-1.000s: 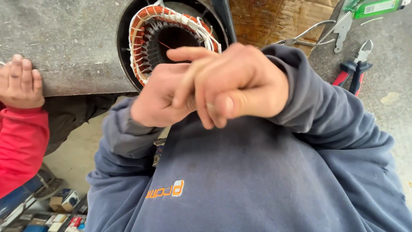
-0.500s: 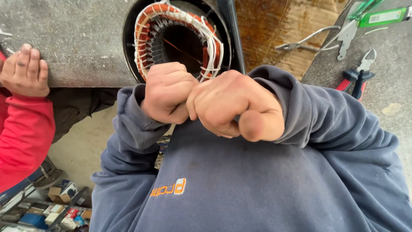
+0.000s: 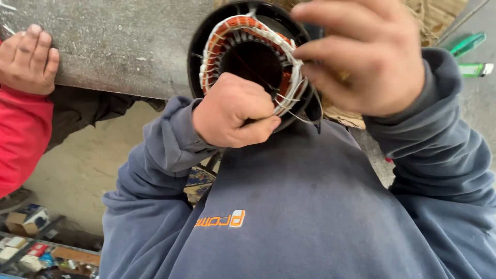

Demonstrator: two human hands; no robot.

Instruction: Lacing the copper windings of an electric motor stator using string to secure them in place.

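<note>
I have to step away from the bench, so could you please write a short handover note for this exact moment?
Left hand: closed in a fist just below the motor stator, apparently pulling a thin white cord.
Right hand: fingers pinching at the winding's right edge.
Stator sits at the edge of the grey bench.
Done: white lacing shows around much of the copper winding.
Left: cannot tell how much.

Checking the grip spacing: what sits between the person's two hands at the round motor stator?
In the head view, the stator's white-laced copper winding edge and thin white lacing cord lie between the left hand and right hand.
</note>
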